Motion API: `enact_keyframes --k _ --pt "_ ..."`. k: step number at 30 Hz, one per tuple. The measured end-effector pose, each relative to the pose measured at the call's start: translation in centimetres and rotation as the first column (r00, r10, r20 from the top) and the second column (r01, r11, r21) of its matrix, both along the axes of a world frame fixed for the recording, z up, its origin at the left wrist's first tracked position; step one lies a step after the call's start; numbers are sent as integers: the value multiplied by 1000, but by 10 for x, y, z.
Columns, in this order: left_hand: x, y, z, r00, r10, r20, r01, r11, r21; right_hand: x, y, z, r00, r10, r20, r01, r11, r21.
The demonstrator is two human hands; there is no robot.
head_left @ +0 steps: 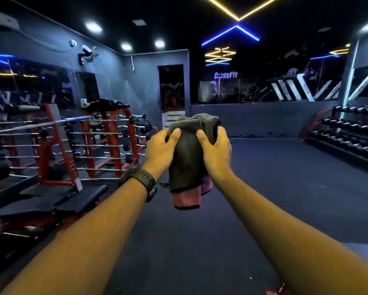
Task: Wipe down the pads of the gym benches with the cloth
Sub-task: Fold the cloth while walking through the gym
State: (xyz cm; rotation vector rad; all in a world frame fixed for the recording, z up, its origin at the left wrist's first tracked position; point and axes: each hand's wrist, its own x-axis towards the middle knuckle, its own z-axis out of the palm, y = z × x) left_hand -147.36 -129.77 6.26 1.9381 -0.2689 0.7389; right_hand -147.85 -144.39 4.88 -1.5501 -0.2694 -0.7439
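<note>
Cloth point(189, 154), one piece, dark with a pink edge hanging below, sits bunched between both hands held out in front at chest height. Left hand point(160, 149) clenches its left side, thumb on the front; right hand point(216, 150) grips the opposite side. Bench pads point(51, 201) lie low and to the left of the left hand, well apart from it, their long axes running away toward the red racks point(106, 135). I count about four dark pads. By my reckoning the left hand is nearer.
</note>
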Motion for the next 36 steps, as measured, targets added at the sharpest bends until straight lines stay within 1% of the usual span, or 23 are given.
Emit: enact_keyframes --k 5,7,10,17,22,23,25,26,31,36 --pt "154 5 -17 1000 12 -13 -12 1000 -20 157 7 -19 1000 22 -19 -22 1000 21" --pt "232 11 -28 1000 3 -7 -3 999 -33 235 15 -31 1000 15 -14 -14 1000 28" --pt "317 20 -39 1000 -14 -3 14 999 -29 319 24 -40 1000 7 -31 -5 999 46" --pt "542 42 -42 999 11 -49 -10 1000 26 538 43 -48 998 6 -69 -1 998 68" --pt "690 44 -66 997 40 -72 -37 998 45 687 47 -73 996 11 -89 -4 997 81" --pt "729 44 -73 996 51 -71 -48 998 40 729 47 -81 996 15 -84 -8 997 81" --pt "773 45 -82 995 63 -71 -60 997 54 774 47 -88 996 25 -83 -18 997 80" --pt "812 43 -89 995 66 -75 -62 996 57 811 46 -94 995 31 -97 -23 996 84" --pt "965 37 -96 982 122 -143 -117 992 45 972 40 -105 987 62 -150 -51 996 74" --pt "1098 41 -124 970 121 -211 -118 993 27 1107 46 -133 976 60 -211 -41 995 92"
